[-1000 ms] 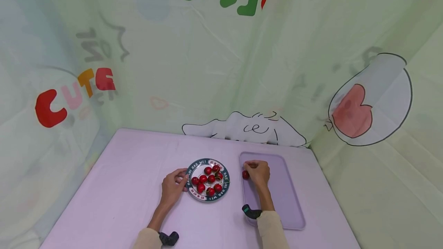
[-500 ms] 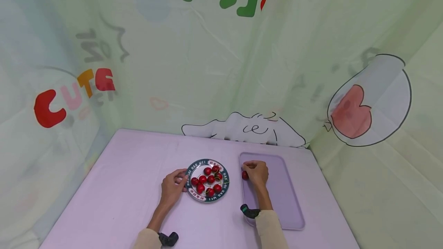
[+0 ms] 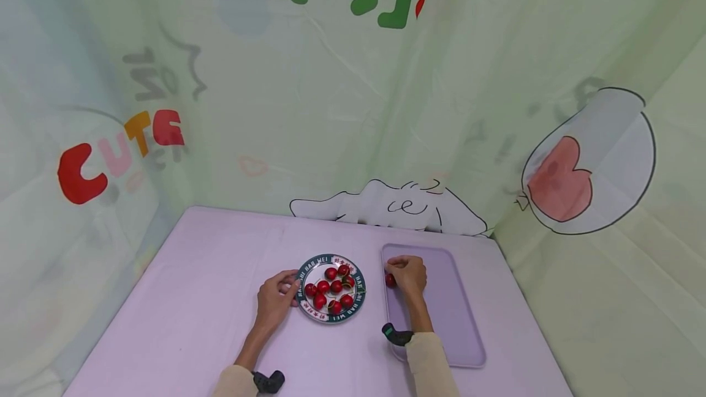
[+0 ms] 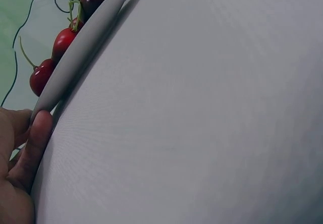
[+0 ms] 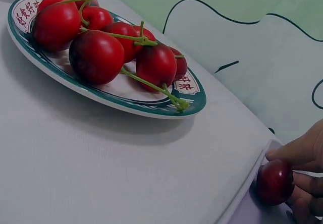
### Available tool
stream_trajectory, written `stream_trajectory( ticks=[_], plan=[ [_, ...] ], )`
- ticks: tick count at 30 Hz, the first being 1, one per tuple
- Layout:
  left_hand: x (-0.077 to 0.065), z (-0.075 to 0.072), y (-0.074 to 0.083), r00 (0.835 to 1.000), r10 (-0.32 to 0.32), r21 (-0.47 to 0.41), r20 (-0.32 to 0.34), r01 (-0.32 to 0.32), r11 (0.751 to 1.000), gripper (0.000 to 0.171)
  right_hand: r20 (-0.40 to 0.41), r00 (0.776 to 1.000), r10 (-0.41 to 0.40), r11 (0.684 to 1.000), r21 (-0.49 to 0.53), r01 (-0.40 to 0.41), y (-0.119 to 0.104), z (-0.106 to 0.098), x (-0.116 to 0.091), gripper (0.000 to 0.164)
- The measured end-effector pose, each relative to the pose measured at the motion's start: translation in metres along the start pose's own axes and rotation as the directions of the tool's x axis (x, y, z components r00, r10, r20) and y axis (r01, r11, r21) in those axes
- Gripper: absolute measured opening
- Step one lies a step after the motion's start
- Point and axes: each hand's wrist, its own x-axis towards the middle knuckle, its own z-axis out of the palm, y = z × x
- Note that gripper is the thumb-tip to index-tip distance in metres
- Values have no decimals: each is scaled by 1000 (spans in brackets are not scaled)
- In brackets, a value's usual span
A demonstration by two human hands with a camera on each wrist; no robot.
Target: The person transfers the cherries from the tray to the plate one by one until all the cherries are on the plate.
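A round plate (image 3: 361, 305) with a dark green lettered rim bears several red cherries (image 3: 336, 287), some with green stems. My left hand (image 3: 274, 301) holds its left rim, thumb and finger on either side of the edge in the left wrist view. My right hand (image 3: 410, 276) is over the left side of a lilac tray (image 3: 447, 323), its fingers around one dark red cherry (image 5: 275, 182). In the right wrist view a fingertip lies over that cherry's top and other fingers are behind it. Whether it rests on the tray floor is hard to see.
A pale pinkish cloth covers the table (image 3: 209, 274). The tray has a low raised rim and stands right of the plate, with a gap between them. Printed curtains (image 3: 331, 109) hang behind and at both sides. Each wrist carries a black device (image 3: 268, 381).
Almost nothing differs. The right hand stays at the cherry in the tray, shifted very slightly left, and the left hand keeps its hold on the plate.
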Motion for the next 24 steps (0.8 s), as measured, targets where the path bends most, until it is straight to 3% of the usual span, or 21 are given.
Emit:
stream_trajectory(
  ticks=[8, 16, 20, 24],
  plan=[
    [1, -1, 1, 1000, -3, 0, 1, 3, 1000, 33, -18, 1000, 14, 995, 96, -13, -2, -4, -3, 8],
    [2, 0, -1, 1000, 4, 4, -2, -4, 1000, 33, -35, 999, -6, 981, 194, 12, -8, -8, -12, 13],
    [2, 0, -1, 1000, 2, 2, 0, -2, 1000, 33, -36, 999, 8, 959, 282, 3, -12, -14, -15, 9],
    [2, 0, -1, 1000, 1, 0, 4, -1, 1000, 33, -31, 999, 35, 918, 397, -19, -14, -19, -18, 5]
  ],
)
